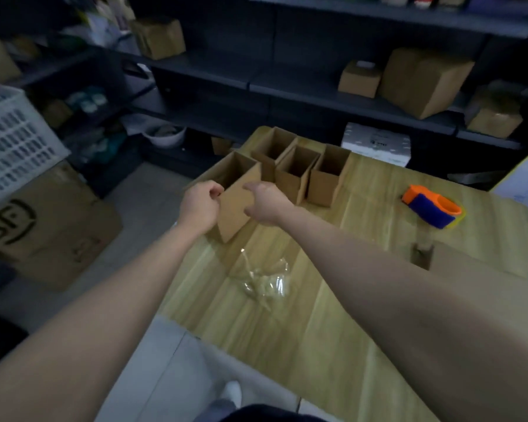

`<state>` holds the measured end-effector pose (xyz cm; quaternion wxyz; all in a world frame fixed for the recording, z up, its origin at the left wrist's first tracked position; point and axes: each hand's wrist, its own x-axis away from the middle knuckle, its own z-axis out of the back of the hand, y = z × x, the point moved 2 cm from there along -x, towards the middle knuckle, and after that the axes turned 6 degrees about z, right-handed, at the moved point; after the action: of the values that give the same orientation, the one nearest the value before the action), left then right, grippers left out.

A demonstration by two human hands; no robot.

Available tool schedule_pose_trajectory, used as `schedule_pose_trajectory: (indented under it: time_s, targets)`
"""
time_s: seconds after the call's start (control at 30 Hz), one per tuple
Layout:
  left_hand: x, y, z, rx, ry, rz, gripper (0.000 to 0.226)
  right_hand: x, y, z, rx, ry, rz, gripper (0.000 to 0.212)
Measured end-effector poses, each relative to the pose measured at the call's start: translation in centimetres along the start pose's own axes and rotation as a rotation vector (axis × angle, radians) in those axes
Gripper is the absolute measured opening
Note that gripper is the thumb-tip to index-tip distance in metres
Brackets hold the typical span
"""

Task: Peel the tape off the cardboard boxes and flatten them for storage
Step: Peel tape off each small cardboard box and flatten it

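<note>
Cardboard boxes (pixel 293 181) stand open, unflattened, at desk (pixel 363 300) far-left corner, peeled tape wad (pixel 265 281) mid-desk; left hand (pixel 200 205) fingers clench nearest box (pixel 233 217) rim, right hand (pixel 265 202) fingers spread on its side, flattening likely just starting

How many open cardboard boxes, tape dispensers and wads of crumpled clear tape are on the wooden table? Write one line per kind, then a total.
Open cardboard boxes: 4
Tape dispensers: 1
Wads of crumpled clear tape: 1
Total: 6
</note>
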<state>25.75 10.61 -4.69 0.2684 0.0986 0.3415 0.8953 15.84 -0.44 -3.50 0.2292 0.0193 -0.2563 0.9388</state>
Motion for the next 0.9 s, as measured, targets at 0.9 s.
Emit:
schedule_pose_trajectory:
  time_s: [0.9]
  targets:
    - [-2.4, -1.0, 1.5, 0.316, -0.013, -0.061, 0.026, 0.6, -1.0, 6.9, -0.387, 0.458, -0.133, 0.029]
